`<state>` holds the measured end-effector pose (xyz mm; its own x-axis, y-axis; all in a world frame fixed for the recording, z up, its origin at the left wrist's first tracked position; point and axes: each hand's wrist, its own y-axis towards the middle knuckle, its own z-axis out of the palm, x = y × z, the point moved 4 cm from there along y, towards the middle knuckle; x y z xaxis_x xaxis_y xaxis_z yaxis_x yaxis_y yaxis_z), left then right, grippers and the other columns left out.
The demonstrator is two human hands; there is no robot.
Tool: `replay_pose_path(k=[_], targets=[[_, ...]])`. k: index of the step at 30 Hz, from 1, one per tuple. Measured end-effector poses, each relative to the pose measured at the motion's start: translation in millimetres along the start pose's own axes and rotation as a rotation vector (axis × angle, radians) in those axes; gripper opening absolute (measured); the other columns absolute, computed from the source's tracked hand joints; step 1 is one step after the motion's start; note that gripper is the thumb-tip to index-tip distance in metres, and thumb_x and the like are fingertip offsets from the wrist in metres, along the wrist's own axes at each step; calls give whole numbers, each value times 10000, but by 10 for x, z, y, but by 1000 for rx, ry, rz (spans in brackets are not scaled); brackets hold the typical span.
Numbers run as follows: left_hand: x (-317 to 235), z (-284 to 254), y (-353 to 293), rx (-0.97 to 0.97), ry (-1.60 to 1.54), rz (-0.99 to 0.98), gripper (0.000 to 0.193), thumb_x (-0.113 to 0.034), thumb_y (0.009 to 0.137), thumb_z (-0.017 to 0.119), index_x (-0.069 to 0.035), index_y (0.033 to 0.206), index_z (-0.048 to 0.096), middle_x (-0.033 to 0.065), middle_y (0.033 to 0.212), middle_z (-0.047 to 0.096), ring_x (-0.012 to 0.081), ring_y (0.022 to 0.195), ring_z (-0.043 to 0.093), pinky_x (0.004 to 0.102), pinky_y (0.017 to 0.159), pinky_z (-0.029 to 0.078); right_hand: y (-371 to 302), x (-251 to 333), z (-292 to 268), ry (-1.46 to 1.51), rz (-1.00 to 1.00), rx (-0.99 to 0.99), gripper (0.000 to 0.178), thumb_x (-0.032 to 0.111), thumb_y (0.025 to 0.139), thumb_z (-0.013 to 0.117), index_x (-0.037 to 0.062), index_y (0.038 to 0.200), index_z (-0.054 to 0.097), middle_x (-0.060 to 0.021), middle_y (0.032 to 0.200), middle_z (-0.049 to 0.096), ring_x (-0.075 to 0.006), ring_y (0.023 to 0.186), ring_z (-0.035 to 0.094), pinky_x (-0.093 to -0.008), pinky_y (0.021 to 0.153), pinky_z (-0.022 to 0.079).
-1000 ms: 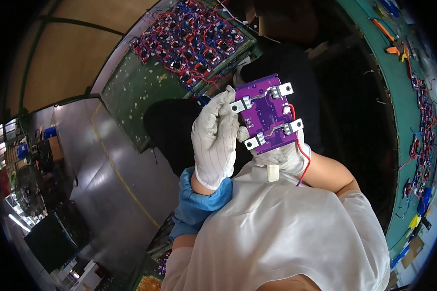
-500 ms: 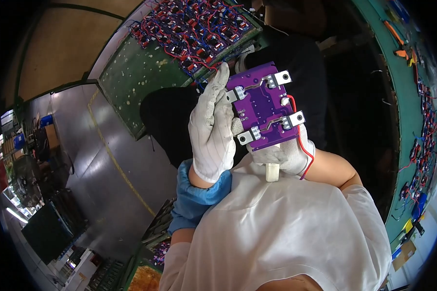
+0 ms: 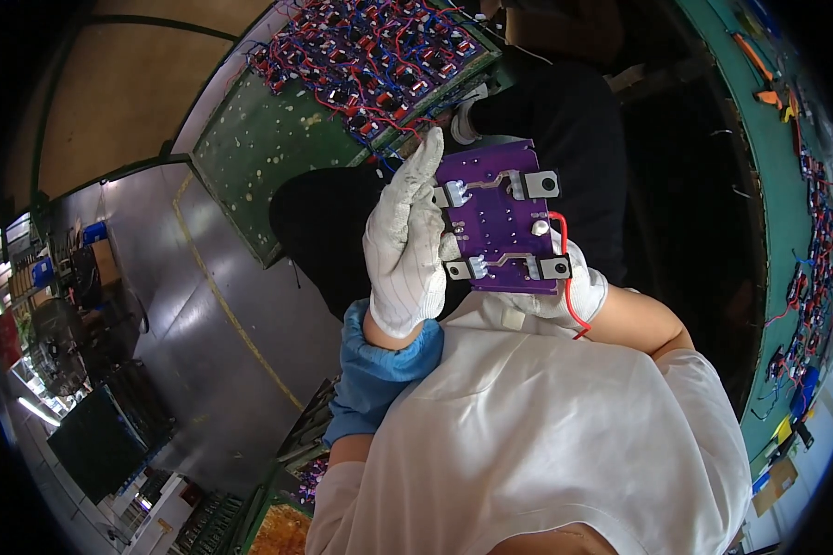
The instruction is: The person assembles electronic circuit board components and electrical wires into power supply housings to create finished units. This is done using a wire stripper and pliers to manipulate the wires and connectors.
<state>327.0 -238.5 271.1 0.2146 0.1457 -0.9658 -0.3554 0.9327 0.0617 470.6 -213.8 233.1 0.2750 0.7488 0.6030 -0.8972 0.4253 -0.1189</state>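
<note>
A purple circuit board (image 3: 492, 222) is held up in front of my chest, its face with silvery solder tracks turned toward me. Black transistors with metal tabs stick out from its left and right edges, and a red wire (image 3: 565, 287) hangs from its right side. My left hand (image 3: 403, 245), in a white glove with a blue cuff at the wrist, grips the left edge, fingers pointing up. Below and behind the lower right corner is my right hand (image 3: 585, 289), also gloved in white and closed on the board. Most of its fingers are hidden behind the board.
Many wired purple boards (image 3: 370, 69) lie heaped on a green table (image 3: 250, 148) ahead to the left. Along the right runs a green bench (image 3: 745, 231) with more boards, and orange-handled pliers (image 3: 770, 96) at its far end. A fan (image 3: 57, 347) stands at far left.
The board has tilted and turned slightly, so it sits straighter and its far edge is lower. Both hands keep hold of it, and my right hand has shifted a little with it.
</note>
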Motion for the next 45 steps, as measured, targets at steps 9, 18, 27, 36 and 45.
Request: replay_pose_path(k=[9,18,27,36,45], targets=[[-116,94,-28,60,-45,12,509,63,868,359,6,1371,315,173,1331,438,177,1089,522,289,934,397,110,117,12,-62,-21,-203,559,418,925,382,17,1313,401,-221,1238,499,-317,1034,579,-358,770,550],[-152,127,-26,32,180,-24,516,-14,881,415,19,1379,282,58,1017,561,44,669,472,172,572,404,222,-30,64,1008,219,127,647,556,881,389,75,1313,412,-288,1048,553,-175,416,516,-232,334,435],[-102,111,-29,-10,38,-85,482,-138,888,506,41,1311,360,43,1017,567,28,684,474,158,576,394,211,-72,57,917,264,-14,594,569,864,439,98,1215,527,-150,1018,629,-184,489,553,-261,378,448],[-21,80,16,5,-48,-89,415,-8,885,408,39,1296,379,57,992,556,37,685,471,176,617,423,224,-82,84,1009,243,-56,598,583,853,448,95,1188,535,-139,997,625,-212,630,619,-322,460,498],[157,12,53,-23,-167,-128,414,-5,888,410,30,1299,377,50,988,576,25,681,460,166,609,408,238,-111,14,729,162,-123,652,565,910,306,-20,1100,523,-91,543,527,-130,348,449,-226,366,380]])
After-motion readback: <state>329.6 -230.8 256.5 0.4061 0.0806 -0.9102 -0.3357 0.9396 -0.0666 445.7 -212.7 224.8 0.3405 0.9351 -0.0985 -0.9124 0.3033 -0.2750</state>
